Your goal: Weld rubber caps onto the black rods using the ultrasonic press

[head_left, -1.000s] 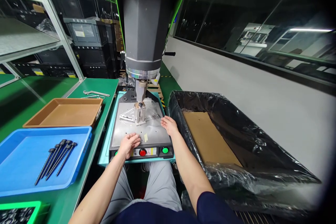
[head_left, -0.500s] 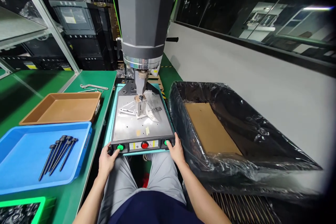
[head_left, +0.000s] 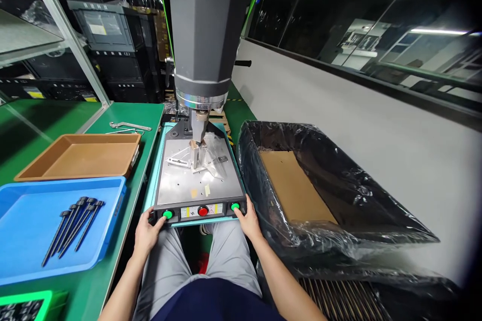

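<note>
Both thumbs are on the machine's green buttons: the left hand (head_left: 146,233) at the left front corner of the base, on the left green button (head_left: 167,214), the right hand (head_left: 249,219) at the right front corner, on the right green button (head_left: 235,206). Each hand is spread, thumb well apart from fingers that hook round the corner, pinching nothing; I can't tell how hard the thumbs push. The metal fixture (head_left: 194,156) sits nearer the metal plate's (head_left: 188,193) back edge than its front, and the tool tip (head_left: 199,131) is right down at its top. So the loading looks done to me and the pressing in hand, about midway through this round; the lifting clear and unloading look left. Black stemmed parts (head_left: 75,228) lie in the blue tray (head_left: 22,246) by the worktop's (head_left: 81,288) right edge, finished or waiting, I can't say.
</note>
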`<state>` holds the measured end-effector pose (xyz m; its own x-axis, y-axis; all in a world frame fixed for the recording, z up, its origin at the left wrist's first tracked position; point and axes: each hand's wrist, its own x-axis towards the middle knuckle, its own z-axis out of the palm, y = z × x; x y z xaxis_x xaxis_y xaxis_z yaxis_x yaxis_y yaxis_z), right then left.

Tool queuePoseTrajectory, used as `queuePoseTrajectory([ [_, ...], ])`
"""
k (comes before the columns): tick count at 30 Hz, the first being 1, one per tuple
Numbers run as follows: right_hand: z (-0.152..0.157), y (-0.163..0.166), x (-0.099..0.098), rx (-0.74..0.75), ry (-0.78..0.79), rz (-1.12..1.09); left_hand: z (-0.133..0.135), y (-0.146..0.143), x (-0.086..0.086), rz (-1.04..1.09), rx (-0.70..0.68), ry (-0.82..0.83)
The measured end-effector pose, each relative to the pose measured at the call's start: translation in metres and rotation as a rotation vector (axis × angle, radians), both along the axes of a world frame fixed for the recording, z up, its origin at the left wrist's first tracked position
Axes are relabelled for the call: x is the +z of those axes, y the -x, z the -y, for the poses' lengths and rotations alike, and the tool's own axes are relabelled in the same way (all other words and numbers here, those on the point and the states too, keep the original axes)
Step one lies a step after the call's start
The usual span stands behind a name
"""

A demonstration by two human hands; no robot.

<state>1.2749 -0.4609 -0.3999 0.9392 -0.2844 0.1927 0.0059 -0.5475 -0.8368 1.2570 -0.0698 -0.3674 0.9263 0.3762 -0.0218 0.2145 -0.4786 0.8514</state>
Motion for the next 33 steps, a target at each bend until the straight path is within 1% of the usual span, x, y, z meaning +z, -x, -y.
queuePoseTrajectory([
  [2, 0.001, 0.001, 0.001, 0.009, -0.017, 0.000, -0.001, 0.002, 0.001, 0.011, 0.001, 0.051],
  [4, 0.001, 0.001, 0.001, 0.012, -0.030, -0.005, 0.000, 0.005, 0.007, 0.044, 0.046, 0.068],
  [7, 0.001, 0.001, 0.000, 0.011, -0.041, -0.019, 0.009, 0.004, 0.025, 0.142, 0.131, 0.072],
  [10, 0.000, 0.000, -0.001, 0.006, -0.052, -0.024, 0.021, -0.008, 0.046, 0.233, 0.116, 0.175],
  [11, 0.000, 0.000, -0.002, 0.005, -0.057, -0.022, 0.026, -0.016, 0.052, 0.243, 0.100, 0.240],
  [13, 0.001, -0.001, -0.003, 0.005, -0.065, -0.015, 0.036, -0.035, 0.064, 0.220, 0.090, 0.434],
  [17, 0.004, -0.001, -0.004, 0.021, -0.084, -0.001, 0.059, -0.076, 0.081, 0.026, 0.114, 0.948],
  [18, 0.004, -0.001, -0.004, 0.029, -0.091, 0.000, 0.064, -0.085, 0.085, -0.017, 0.110, 1.052],
  [20, 0.005, -0.001, -0.004, 0.043, -0.104, -0.004, 0.074, -0.101, 0.090, -0.050, 0.105, 1.182],
  [23, 0.005, 0.000, -0.002, 0.053, -0.115, -0.007, 0.086, -0.121, 0.094, -0.028, 0.126, 1.238],
  [26, 0.005, 0.002, 0.008, 0.047, -0.100, 0.016, 0.092, -0.133, 0.095, -0.012, 0.128, 1.282],
  [27, 0.003, 0.004, 0.013, 0.026, -0.084, 0.030, 0.092, -0.134, 0.095, -0.008, 0.121, 1.296],
  [29, -0.004, 0.007, 0.027, -0.061, -0.034, 0.082, 0.092, -0.132, 0.097, 0.009, 0.106, 1.323],
  [31, -0.020, 0.012, 0.044, -0.136, 0.007, 0.164, 0.091, -0.125, 0.100, 0.038, 0.098, 1.347],
  [32, -0.032, 0.014, 0.054, -0.123, 0.008, 0.200, 0.090, -0.120, 0.103, 0.054, 0.095, 1.357],
  [33, -0.047, 0.016, 0.063, -0.056, -0.011, 0.218, 0.090, -0.114, 0.107, 0.072, 0.087, 1.369],
])
